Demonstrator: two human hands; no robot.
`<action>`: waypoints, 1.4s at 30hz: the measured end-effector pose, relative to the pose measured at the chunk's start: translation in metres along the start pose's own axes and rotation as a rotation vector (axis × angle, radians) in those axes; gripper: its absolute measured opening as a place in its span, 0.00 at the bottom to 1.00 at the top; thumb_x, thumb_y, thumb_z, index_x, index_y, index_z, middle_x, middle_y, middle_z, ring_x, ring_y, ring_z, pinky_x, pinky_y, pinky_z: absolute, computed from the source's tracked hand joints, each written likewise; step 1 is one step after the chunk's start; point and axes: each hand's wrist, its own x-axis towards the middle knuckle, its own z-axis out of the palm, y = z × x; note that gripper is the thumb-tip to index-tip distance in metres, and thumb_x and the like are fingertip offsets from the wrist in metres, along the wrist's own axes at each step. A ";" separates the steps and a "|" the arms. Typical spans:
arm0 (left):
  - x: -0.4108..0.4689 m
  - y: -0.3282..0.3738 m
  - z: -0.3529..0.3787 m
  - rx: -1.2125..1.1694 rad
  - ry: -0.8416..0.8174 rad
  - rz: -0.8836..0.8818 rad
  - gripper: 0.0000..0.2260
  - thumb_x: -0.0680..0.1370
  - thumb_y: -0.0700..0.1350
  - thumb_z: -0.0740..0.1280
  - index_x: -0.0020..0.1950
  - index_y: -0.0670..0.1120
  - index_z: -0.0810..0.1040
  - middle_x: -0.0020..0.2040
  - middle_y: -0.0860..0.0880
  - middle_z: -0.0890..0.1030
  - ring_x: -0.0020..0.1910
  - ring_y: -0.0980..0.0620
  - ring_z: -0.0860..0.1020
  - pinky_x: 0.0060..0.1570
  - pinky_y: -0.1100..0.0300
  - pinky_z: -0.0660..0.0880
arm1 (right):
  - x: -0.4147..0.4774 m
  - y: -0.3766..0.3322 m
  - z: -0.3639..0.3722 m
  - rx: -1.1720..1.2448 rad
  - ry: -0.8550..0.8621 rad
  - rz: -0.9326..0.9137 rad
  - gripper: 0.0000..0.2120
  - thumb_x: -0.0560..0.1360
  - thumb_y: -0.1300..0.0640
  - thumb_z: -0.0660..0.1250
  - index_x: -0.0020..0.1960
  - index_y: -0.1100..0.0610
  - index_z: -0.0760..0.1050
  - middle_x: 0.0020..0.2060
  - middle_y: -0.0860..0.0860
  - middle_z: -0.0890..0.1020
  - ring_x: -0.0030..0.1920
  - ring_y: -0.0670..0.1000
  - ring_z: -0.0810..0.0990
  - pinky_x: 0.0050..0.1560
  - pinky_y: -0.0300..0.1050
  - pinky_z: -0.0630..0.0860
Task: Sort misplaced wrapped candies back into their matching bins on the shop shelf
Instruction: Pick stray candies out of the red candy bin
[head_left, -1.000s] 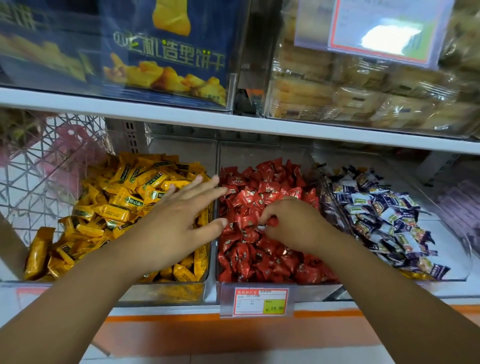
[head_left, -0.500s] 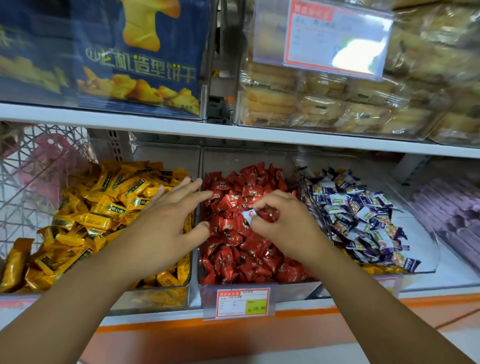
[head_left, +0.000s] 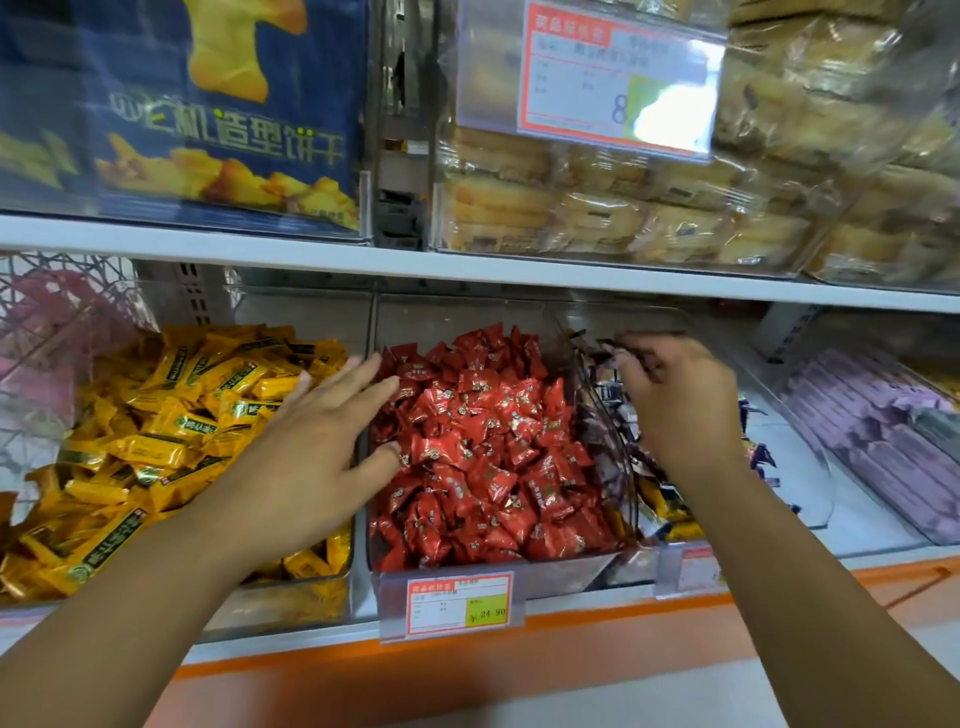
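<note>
Three clear bins stand side by side on the shelf. Yellow candies (head_left: 156, 441) fill the left one, red candies (head_left: 493, 441) the middle one, and blue-and-white candies (head_left: 758, 452) the right one. Spread flat, my left hand (head_left: 311, 447) hovers over the divider between the yellow and red bins and holds nothing. My right hand (head_left: 675, 400) is over the back of the blue-and-white bin, fingers curled. At its fingertips it pinches a small dark blue-and-white candy (head_left: 602, 347), which is blurred.
A price tag (head_left: 457, 605) hangs on the front of the red bin. Purple packs (head_left: 872, 431) fill a bin at the far right. Pink goods sit behind a wire mesh (head_left: 52, 332) at the left. The upper shelf edge (head_left: 467, 270) hangs low overhead.
My right hand lifted a blue-and-white candy out of the red bin and carried it right, over the blue-and-white bin. My left hand stayed spread near the divider.
</note>
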 end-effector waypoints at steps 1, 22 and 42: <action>0.000 0.001 0.000 0.008 -0.003 -0.004 0.40 0.67 0.69 0.42 0.78 0.57 0.52 0.76 0.61 0.43 0.74 0.66 0.38 0.71 0.62 0.33 | 0.000 0.007 -0.003 -0.043 -0.039 0.053 0.13 0.78 0.56 0.67 0.60 0.58 0.80 0.55 0.58 0.82 0.55 0.58 0.79 0.52 0.44 0.72; -0.007 -0.001 -0.009 -0.048 -0.063 -0.025 0.37 0.68 0.70 0.40 0.77 0.62 0.46 0.75 0.66 0.39 0.70 0.72 0.33 0.72 0.64 0.33 | -0.020 -0.086 0.049 0.353 -0.920 -0.053 0.23 0.78 0.38 0.58 0.73 0.35 0.62 0.76 0.45 0.57 0.76 0.49 0.57 0.69 0.43 0.56; -0.008 -0.007 -0.013 -0.074 -0.116 -0.020 0.36 0.68 0.71 0.41 0.76 0.65 0.47 0.75 0.68 0.39 0.70 0.73 0.33 0.71 0.64 0.32 | 0.034 -0.066 0.073 0.076 -0.630 0.230 0.26 0.82 0.45 0.56 0.77 0.53 0.58 0.72 0.59 0.68 0.69 0.58 0.69 0.66 0.45 0.66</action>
